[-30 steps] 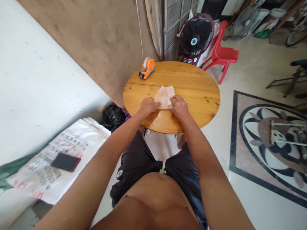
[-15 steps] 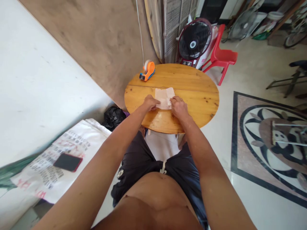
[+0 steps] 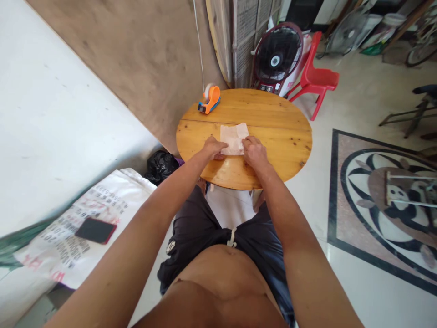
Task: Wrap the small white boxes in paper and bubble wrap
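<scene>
A small pale pink-white sheet, thin like tissue, lies on the round wooden table. A crease line runs near its right side. My left hand grips the sheet's lower left corner, thumb on top and the fingers partly beneath. At the lower right edge, my right hand pinches the sheet with bent fingers; their tips are partly hidden. Farther back on the table stands an orange tape dispenser with a roll of clear tape, apart from both hands.
A black fan and a red chair stand behind the table. A dark phone lies on a white printed sack at left. A black plastic bag sits by the wall. Floor tiles show a panda pattern.
The sheet's right part looks flatter, its fold less distinct. Both hands keep their places on the sheet. The view has shifted very slightly.
</scene>
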A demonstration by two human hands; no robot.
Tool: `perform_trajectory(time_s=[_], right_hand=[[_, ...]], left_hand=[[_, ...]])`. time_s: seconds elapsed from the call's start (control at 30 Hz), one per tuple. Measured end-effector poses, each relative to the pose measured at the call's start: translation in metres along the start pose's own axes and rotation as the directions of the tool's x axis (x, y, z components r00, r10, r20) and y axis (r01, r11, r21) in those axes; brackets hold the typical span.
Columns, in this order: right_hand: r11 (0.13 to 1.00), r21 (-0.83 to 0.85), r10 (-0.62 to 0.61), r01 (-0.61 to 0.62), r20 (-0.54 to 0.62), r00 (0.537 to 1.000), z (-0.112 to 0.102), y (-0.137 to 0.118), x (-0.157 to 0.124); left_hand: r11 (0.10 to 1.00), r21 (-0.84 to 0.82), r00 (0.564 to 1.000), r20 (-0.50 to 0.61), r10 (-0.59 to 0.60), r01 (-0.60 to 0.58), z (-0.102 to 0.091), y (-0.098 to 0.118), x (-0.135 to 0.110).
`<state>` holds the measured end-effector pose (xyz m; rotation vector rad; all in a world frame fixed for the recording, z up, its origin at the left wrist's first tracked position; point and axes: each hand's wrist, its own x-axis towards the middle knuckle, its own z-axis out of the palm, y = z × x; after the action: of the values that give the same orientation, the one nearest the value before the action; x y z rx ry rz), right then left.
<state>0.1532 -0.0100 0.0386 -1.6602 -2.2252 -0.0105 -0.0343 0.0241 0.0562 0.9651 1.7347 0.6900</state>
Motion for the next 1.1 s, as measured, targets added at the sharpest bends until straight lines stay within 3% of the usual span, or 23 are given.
perform_trajectory(time_s=[0.07, 0.17, 0.3, 0.4, 0.53, 0.63, 0.77, 1.1], right_hand=[[1.0, 0.001, -0.004, 0.004, -0.005, 1.0, 0.0, 0.0, 0.0], [1.0, 0.009, -0.006, 0.006, -0.006, 1.0, 0.001, 0.0, 0.0], [1.0, 0.008, -0.012, 0.012, -0.002, 1.0, 0.0, 0.0, 0.0], [1.0, -0.008, -0.004, 0.004, 0.009, 1.0, -0.001, 0.0, 0.0], [1.0, -0.02, 0.002, -0.001, 0.021, 1.0, -0.002, -0.001, -0.001], [1.0, -0.023, 0.009, -0.008, 0.04, 0.999, -0.003, -0.002, -0.001], [1.0, -0.023, 0.005, -0.004, 0.05, 0.999, -0.007, -0.003, -0.001], [1.0, -0.024, -0.009, 0.01, 0.051, 0.999, -0.013, -0.008, -0.003]], left_hand=[[0.992, -0.129, 1.0, -0.031, 0.004, -0.008, 0.005, -0.001, -0.002], [0.98, -0.197, 0.999, -0.034, -0.016, 0.009, 0.009, -0.001, -0.007], [0.992, -0.11, 0.998, -0.005, -0.07, 0.069, 0.015, 0.002, -0.01], [0.996, -0.066, 0.998, -0.04, -0.055, 0.052, 0.022, 0.004, -0.007], [0.987, 0.121, 0.986, -0.113, 0.123, -0.109, 0.029, 0.002, 0.002], [0.922, 0.308, 0.952, -0.121, 0.281, -0.233, 0.033, 0.001, 0.006], [0.842, 0.411, 0.889, -0.138, 0.436, -0.35, 0.04, 0.005, 0.0], [0.784, 0.429, 0.819, -0.152, 0.553, -0.45, 0.054, 0.008, -0.013]])
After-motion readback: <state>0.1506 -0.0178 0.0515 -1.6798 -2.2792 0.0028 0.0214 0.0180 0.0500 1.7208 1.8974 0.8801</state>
